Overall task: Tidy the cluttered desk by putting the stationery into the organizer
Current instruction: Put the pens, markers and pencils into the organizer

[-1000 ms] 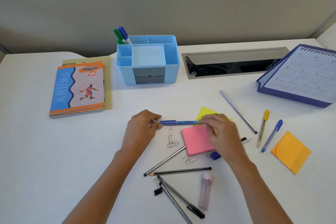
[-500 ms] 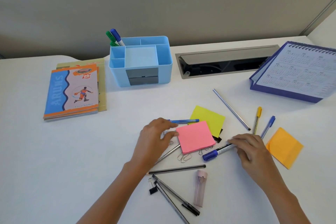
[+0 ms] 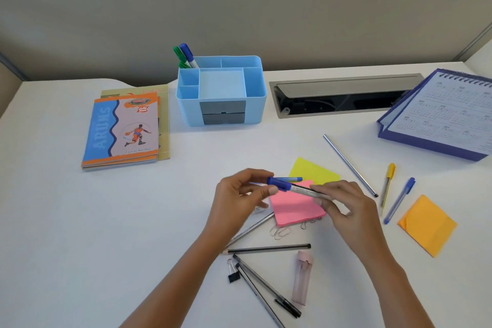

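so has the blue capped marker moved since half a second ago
Yes. The blue capped marker was lying on the desk below the pink sticky pad; now both hands hold it above the pad's upper edge.

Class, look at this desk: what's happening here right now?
A person is tidying stationery. Both hands hold a blue-capped marker above the pink sticky notes: the left hand at the cap end, the right hand on the barrel. The left hand also holds a blue pen. The blue organizer holds only markers so far; pens, clips and notes remain scattered.
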A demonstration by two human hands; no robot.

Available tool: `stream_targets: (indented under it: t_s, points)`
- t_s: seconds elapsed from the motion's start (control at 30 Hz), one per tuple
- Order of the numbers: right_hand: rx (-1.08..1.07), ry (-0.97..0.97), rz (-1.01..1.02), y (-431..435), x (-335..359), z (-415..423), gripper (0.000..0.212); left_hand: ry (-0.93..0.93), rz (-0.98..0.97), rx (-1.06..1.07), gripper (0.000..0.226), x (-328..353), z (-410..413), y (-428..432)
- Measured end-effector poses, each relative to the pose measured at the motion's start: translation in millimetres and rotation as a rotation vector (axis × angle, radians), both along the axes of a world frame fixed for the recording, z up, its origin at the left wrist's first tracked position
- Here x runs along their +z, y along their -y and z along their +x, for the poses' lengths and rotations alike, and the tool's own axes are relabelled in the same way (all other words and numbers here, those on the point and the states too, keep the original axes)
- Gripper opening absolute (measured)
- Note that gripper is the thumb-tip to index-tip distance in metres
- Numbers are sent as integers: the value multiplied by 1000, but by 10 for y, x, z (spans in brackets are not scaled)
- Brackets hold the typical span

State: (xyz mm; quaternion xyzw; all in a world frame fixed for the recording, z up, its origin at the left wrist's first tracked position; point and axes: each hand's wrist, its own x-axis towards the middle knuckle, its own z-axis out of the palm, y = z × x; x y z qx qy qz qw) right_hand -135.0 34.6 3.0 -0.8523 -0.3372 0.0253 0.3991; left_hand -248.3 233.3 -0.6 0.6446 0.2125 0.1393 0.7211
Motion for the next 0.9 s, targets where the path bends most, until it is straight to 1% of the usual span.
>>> stream_targets:
  t_s: [0.1,0.17,0.3,0.43,0.5,0.57,0.67,0.77,0.9]
  points:
    - [11,-43,54,-291,55,-7,30,42,-115,105,15,132,32,-201]
    - [6,-105,114,-463,77,-12,27,53,-156,154,14,215,50,-353]
    - [-70,-292,261,-737,108,5,20,58,-177,208,13,335,64,-644]
    - [-214,-376,341,-848,71,74,15,74,-138,307,21,435,90,-992]
    - [-283,-425,368,-837,29,121,15,121,-86,394,20,538,140,-1229]
    - [-323,-458,375,-797,-14,145,16,188,-1,478,13,675,230,-1490]
    - [-368,-457,343,-737,-84,158,16,233,111,652,12,838,473,-1934]
    - [-404,-449,309,-689,-137,161,16,166,265,776,21,896,763,-2324]
    - [-422,-449,312,-669,-159,171,20,12,476,732,22,843,1055,-2549]
